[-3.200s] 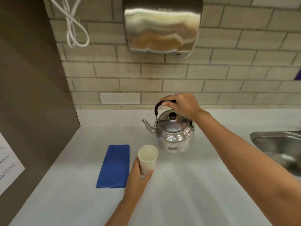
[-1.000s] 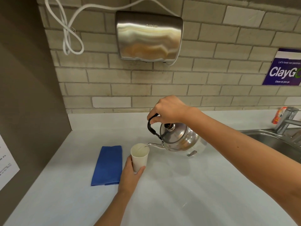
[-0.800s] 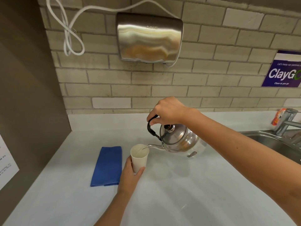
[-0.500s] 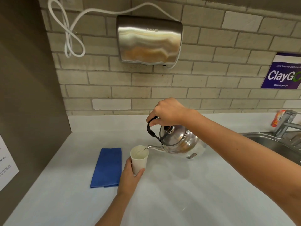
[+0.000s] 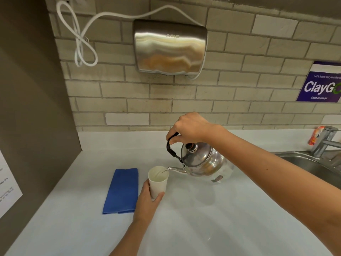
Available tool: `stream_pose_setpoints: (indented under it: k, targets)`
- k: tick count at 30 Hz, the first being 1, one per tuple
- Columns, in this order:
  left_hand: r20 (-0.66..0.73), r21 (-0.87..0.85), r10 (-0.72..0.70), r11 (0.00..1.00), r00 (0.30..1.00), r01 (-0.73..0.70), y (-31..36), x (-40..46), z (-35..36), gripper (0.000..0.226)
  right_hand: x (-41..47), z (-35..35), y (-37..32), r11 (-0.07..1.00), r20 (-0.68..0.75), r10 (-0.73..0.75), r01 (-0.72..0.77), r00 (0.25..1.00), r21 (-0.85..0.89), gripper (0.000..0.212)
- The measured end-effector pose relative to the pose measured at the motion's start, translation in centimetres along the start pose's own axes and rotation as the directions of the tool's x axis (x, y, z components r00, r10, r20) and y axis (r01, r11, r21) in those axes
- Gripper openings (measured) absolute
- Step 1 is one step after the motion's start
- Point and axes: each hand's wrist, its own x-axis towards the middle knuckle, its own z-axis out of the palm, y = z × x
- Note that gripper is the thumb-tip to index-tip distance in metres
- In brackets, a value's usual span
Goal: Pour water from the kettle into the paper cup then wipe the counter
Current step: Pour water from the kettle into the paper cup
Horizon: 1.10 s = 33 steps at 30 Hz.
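Note:
A shiny steel kettle [image 5: 202, 163] with a black handle hangs tilted above the white counter [image 5: 212, 218], spout down to the left. My right hand [image 5: 190, 128] grips its handle from above. The spout tip sits over the rim of a white paper cup [image 5: 158, 179], and a thin stream of water runs into it. My left hand [image 5: 147, 202] wraps the lower part of the cup, which stands upright. A folded blue cloth [image 5: 121, 190] lies flat on the counter just left of the cup.
A steel sink [image 5: 313, 165] with a tap [image 5: 323, 141] sits at the right edge. A metal hand dryer [image 5: 169, 49] and a looped white cable [image 5: 81, 39] hang on the brick wall. A brown panel [image 5: 31, 108] closes the left side.
Since 3.2 s ago my right hand has lifted the kettle off the counter and tipped it toward the cup. Over the last second the pose holds steady while water flows.

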Motion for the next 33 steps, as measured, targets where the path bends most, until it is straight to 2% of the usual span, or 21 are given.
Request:
stream_pose_setpoints:
  k: [33]
  targets:
    - [-0.003, 0.008, -0.01, 1.0, 1.0, 0.01, 0.09, -0.19, 0.04, 0.068, 0.39, -0.34, -0.17, 1.0, 0.01, -0.014, 0.014, 1.0, 0.0, 0.026]
